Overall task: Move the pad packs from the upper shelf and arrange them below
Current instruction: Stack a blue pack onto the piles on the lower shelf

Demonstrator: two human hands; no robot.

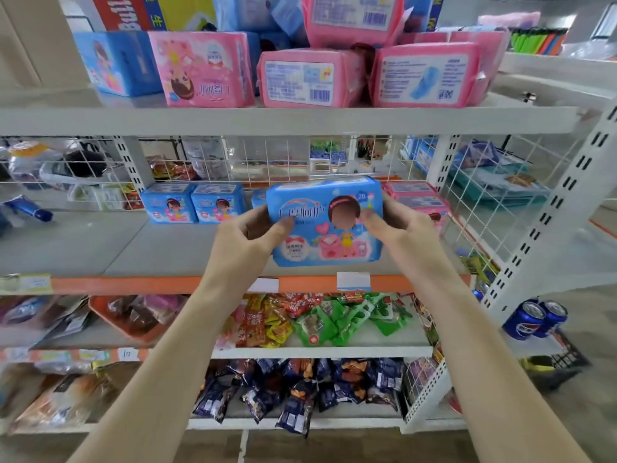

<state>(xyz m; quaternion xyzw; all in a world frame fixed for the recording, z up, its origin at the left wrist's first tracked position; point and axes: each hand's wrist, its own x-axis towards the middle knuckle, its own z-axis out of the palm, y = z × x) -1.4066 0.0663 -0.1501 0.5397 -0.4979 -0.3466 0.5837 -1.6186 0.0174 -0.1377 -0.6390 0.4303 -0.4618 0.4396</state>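
Both bare forearms are extended forward and upward, converging toward the middle. The left hand [248, 233] and the right hand [397, 225] are closed on opposite ends of a blue pad pack [325, 222], thumbs laid across its front.

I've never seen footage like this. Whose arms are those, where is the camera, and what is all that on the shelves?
There is no machine here: a person wears a wide-angle camera on the head, so you look forward and down along their bare arms. This is the only picture. The left hand and right hand together hold a blue pad pack by its two ends, in front of the middle shelf. On that shelf stand two blue packs at the back, with pink packs to the right. The upper shelf still carries pink packs and a blue one. Lower shelves hold snack bags.
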